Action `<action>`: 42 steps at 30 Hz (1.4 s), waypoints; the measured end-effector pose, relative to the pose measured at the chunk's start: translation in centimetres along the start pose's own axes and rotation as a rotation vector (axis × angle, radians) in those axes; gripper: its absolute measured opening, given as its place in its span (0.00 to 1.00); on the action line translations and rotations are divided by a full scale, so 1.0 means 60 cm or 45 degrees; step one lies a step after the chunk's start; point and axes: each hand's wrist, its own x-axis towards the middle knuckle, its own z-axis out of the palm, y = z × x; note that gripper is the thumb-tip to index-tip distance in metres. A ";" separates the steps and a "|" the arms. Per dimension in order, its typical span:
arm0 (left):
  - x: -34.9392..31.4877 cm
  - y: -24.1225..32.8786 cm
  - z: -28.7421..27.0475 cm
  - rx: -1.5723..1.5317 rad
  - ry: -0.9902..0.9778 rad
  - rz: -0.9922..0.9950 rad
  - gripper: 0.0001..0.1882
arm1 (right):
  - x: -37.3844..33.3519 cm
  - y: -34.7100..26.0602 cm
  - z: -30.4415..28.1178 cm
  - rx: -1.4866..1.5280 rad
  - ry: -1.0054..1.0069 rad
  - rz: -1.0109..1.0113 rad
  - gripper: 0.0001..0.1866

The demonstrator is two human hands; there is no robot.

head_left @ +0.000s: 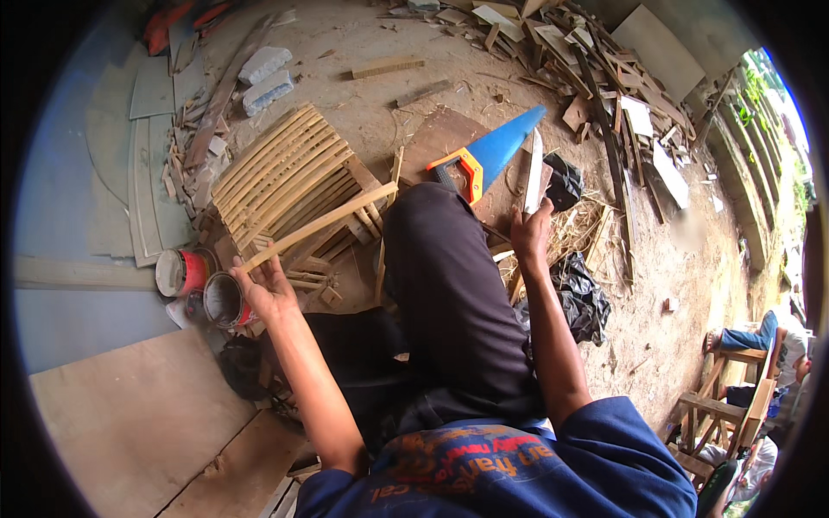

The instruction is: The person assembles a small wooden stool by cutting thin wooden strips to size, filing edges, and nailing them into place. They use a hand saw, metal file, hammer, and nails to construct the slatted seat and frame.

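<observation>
My left hand is closed around the near end of a thin bamboo strip, which slants up to the right toward my raised knee. Beneath and beyond the strip stands a slatted bamboo frame, its slats side by side. In my right hand is a knife with a long pale blade pointing away from me; its handle is hidden in my grip. Left of the blade, a handsaw with a blue blade and an orange-and-black handle rests against a brown board.
Two paint tins stand by my left forearm. Black plastic bags and shavings lie beside my right arm. Scrap wood is heaped at the far right, with concrete blocks far left. Other people sit at lower right.
</observation>
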 end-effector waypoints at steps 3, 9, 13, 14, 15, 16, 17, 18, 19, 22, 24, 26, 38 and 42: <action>-0.006 -0.010 -0.007 0.051 0.009 0.018 0.24 | -0.001 -0.011 -0.009 -0.113 -0.126 -0.031 0.35; -0.008 -0.011 -0.022 0.075 0.033 -0.001 0.23 | 0.006 -0.093 -0.028 -0.515 -0.179 -0.158 0.29; 0.023 -0.015 -0.028 0.040 -0.011 -0.038 0.24 | 0.036 -0.209 0.025 0.477 -0.399 -0.260 0.25; 0.030 -0.020 -0.025 0.049 0.007 -0.055 0.24 | 0.041 -0.242 0.046 0.666 -0.479 -0.281 0.25; 0.026 -0.026 -0.012 0.096 0.041 -0.027 0.25 | 0.043 -0.277 0.064 0.766 -0.670 -0.198 0.25; 0.037 -0.030 -0.009 0.097 0.023 -0.052 0.23 | 0.049 -0.308 0.079 0.856 -0.857 -0.118 0.24; 0.046 -0.033 -0.008 0.084 0.022 -0.051 0.21 | 0.055 -0.323 0.113 0.923 -0.919 -0.152 0.24; 0.055 -0.041 -0.007 0.132 0.013 -0.023 0.19 | 0.065 -0.323 0.157 0.982 -0.967 -0.183 0.24; 0.058 -0.043 -0.004 0.150 0.008 -0.018 0.19 | 0.067 -0.336 0.179 1.039 -1.018 -0.223 0.23; 0.060 -0.043 0.005 0.293 0.051 0.070 0.20 | 0.069 -0.352 0.217 1.115 -1.065 -0.088 0.22; 0.070 -0.032 0.005 0.451 0.067 0.156 0.20 | 0.064 -0.364 0.246 1.234 -1.032 0.024 0.20; 0.084 -0.019 -0.003 0.644 0.051 0.245 0.20 | 0.056 -0.373 0.263 1.149 -1.005 0.010 0.20; 0.165 -0.001 -0.099 1.359 0.148 0.836 0.12 | -0.001 -0.390 0.320 0.533 -0.557 -0.430 0.16; 0.155 -0.014 -0.087 1.374 0.070 0.984 0.09 | -0.007 -0.384 0.318 0.621 -0.368 -0.475 0.13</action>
